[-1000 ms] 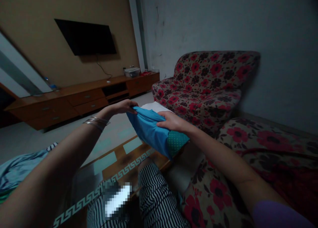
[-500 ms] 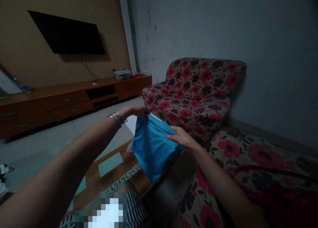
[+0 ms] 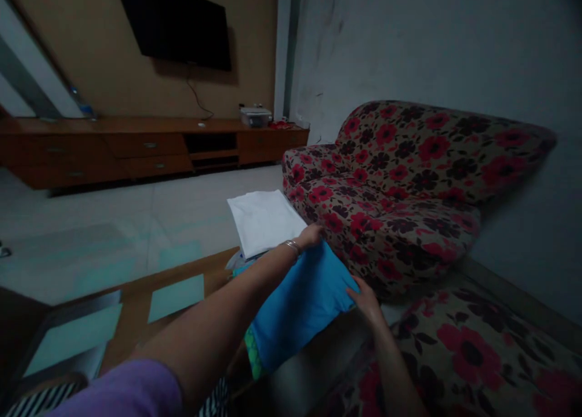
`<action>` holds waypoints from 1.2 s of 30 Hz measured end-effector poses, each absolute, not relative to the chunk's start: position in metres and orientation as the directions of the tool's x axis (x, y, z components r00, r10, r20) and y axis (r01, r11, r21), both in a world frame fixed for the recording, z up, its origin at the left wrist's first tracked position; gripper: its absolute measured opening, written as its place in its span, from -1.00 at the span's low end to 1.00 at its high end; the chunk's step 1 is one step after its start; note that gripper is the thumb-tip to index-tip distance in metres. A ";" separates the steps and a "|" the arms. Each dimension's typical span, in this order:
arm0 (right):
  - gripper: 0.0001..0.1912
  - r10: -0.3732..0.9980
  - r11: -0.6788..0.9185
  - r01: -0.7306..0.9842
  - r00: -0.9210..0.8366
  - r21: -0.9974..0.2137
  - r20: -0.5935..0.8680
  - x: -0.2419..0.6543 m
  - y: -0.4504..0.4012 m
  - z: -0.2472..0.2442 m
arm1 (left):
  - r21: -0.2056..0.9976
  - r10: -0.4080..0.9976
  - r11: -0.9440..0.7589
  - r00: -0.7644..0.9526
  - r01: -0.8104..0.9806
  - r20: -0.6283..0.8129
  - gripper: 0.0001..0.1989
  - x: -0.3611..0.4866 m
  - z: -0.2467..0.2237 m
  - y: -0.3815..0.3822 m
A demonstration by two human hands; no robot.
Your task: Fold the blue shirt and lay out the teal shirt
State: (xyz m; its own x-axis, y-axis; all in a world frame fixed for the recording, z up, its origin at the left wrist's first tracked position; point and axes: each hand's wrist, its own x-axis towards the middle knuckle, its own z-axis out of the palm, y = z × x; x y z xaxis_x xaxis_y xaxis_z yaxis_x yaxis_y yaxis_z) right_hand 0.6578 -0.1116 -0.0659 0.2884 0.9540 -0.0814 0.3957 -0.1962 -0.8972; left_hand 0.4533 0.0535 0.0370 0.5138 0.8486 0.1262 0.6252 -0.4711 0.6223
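Note:
My left hand (image 3: 311, 236), with metal bangles on the wrist, lies over the far edge of a folded bright blue cloth (image 3: 302, 308). My right hand (image 3: 366, 302) grips the cloth's right edge. A green patterned fabric edge (image 3: 252, 350) shows beneath the blue cloth's near end. Just beyond my left hand lies a folded white cloth (image 3: 264, 223), not touching my fingers. Something pale shows under its near corner, too dark to tell.
A red-flowered sofa (image 3: 386, 186) runs along the right wall, and matching floral fabric (image 3: 473, 350) fills the lower right. A patterned low table (image 3: 177, 296) lies to the left. A wooden cabinet (image 3: 145, 145) stands below a wall-mounted television (image 3: 175, 23).
The view has swung, and the blue cloth now lies lower and flatter. My left arm reaches across it, and the white cloth shows fully instead of being mostly hidden behind it.

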 end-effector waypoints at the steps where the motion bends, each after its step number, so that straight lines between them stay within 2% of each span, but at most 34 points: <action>1: -0.45 0.944 -0.198 0.445 0.327 -0.874 -0.047 0.660 -0.110 -0.073 | 0.641 0.872 -0.434 0.473 0.633 0.123 -0.55 0.455 0.027 0.053; 4: -0.45 0.928 -0.186 0.497 0.373 -0.848 0.014 0.667 -0.107 -0.084 | 0.687 0.926 -0.348 0.350 0.638 0.143 -0.23 0.453 0.008 0.041; 5: -0.44 0.925 -0.196 0.486 0.379 -0.852 0.004 0.669 -0.108 -0.085 | 0.698 0.937 -0.328 0.313 0.636 0.155 -0.20 0.448 0.004 0.033; 8: -0.41 0.917 -0.279 0.428 0.385 -0.860 -0.106 0.679 -0.109 -0.088 | 0.719 0.958 -0.281 0.226 0.636 0.175 -0.30 0.420 -0.004 -0.007; 10: -0.42 0.914 -0.331 0.450 0.371 -0.829 -0.164 0.685 -0.110 -0.087 | 0.720 0.957 -0.287 0.231 0.632 0.178 -0.40 0.393 -0.010 -0.044; 12: -0.48 0.913 -0.352 0.588 0.386 -0.729 -0.130 0.686 -0.110 -0.083 | 0.701 0.942 -0.324 0.288 0.635 0.174 -0.50 0.364 -0.017 -0.083; 14: -0.55 0.918 -0.328 0.779 0.397 -0.534 0.016 0.676 -0.109 -0.074 | 0.660 0.929 -0.349 0.336 0.666 0.152 -0.60 0.338 -0.022 -0.122; 16: -0.61 0.946 -0.223 0.912 0.287 -0.345 0.147 0.654 -0.104 -0.062 | 0.609 0.916 -0.375 0.382 0.699 0.125 -0.67 0.318 -0.025 -0.158; 20: -0.59 0.982 0.063 0.980 -0.027 -0.187 0.188 0.593 -0.077 -0.042 | 0.516 0.814 -0.533 0.573 0.670 0.096 -0.81 0.296 -0.024 -0.220; 23: -0.52 0.980 0.082 0.996 -0.074 -0.036 0.185 0.559 -0.045 -0.032 | 0.474 0.766 -0.588 0.639 0.655 0.067 -0.72 0.291 -0.025 -0.251; 25: -0.64 0.986 0.087 0.996 -0.090 0.028 0.137 0.549 -0.020 -0.021 | 0.467 0.771 -0.586 0.634 0.663 0.067 -0.64 0.291 -0.029 -0.263; 27: -0.75 0.987 0.106 0.993 -0.112 0.057 0.117 0.546 0.006 -0.006 | 0.465 0.784 -0.575 0.616 0.673 0.078 -0.70 0.292 -0.033 -0.268; 30: -0.66 0.977 0.084 0.995 -0.091 0.046 0.192 0.546 0.037 0.018 | 0.465 0.807 -0.552 0.584 0.693 0.087 -0.88 0.294 -0.037 -0.269; 32: -0.61 0.977 0.062 0.998 -0.062 0.004 0.202 0.546 0.049 0.027 | 0.470 0.818 -0.537 0.569 0.700 0.087 -0.91 0.294 -0.039 -0.269; 36: -0.64 0.989 0.137 0.988 -0.133 -0.072 0.059 0.540 0.051 0.023 | 0.492 0.830 -0.516 0.552 0.701 0.083 -0.91 0.291 -0.039 -0.270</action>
State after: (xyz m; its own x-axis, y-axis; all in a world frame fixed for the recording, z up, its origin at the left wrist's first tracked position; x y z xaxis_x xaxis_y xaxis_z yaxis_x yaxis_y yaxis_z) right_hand 0.5398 0.0505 0.0226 -0.1331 0.9893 0.0590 0.9879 0.1372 -0.0718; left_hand 0.2914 -0.2696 -0.0386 0.5521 0.8297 0.0829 0.7015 -0.5159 0.4917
